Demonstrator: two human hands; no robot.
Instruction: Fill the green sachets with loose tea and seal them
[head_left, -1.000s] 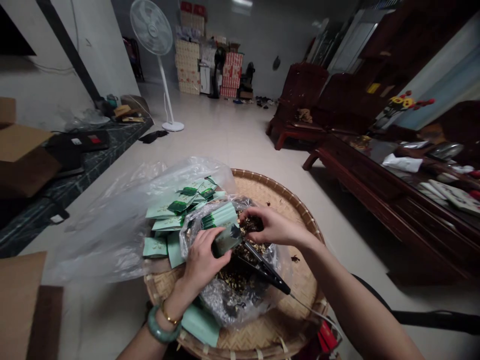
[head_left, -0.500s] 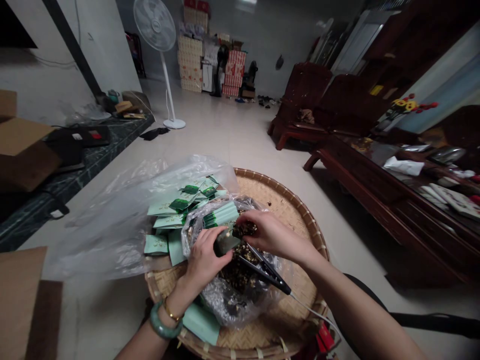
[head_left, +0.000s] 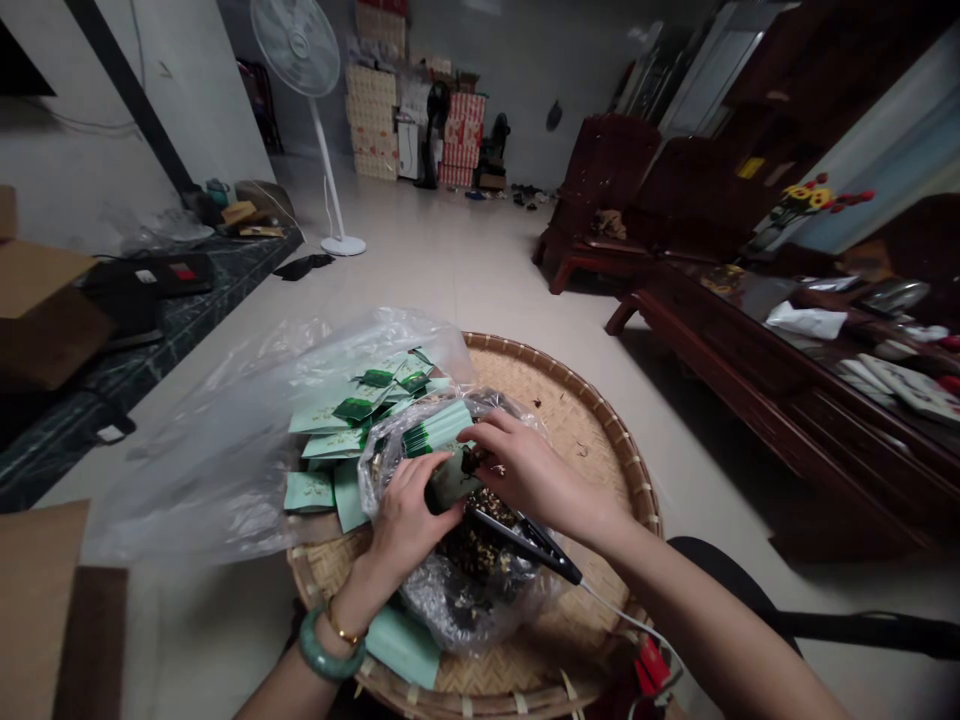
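My left hand is closed around a small pale-green sachet, its mouth turned to the right. At that mouth is my right hand, fingertips pinched on a dark clump of dried leaves. Below both hands, a clear plastic bag lies open with loose dark and yellowish dried leaves in it. A black hair straightener, jaws apart, rests across the bag, its cord running right. Several sachets stand in a row beyond my left hand.
Everything lies on a round woven bamboo tray. More green sachets are heaped at its left beside a large plastic bag. A cardboard box is at left, a wooden table at right, and a standing fan further off.
My right hand has come from the loose leaves to the sachet's mouth, bringing the dark clump against it. The left hand keeps its hold on the sachet. The view has shifted slightly.
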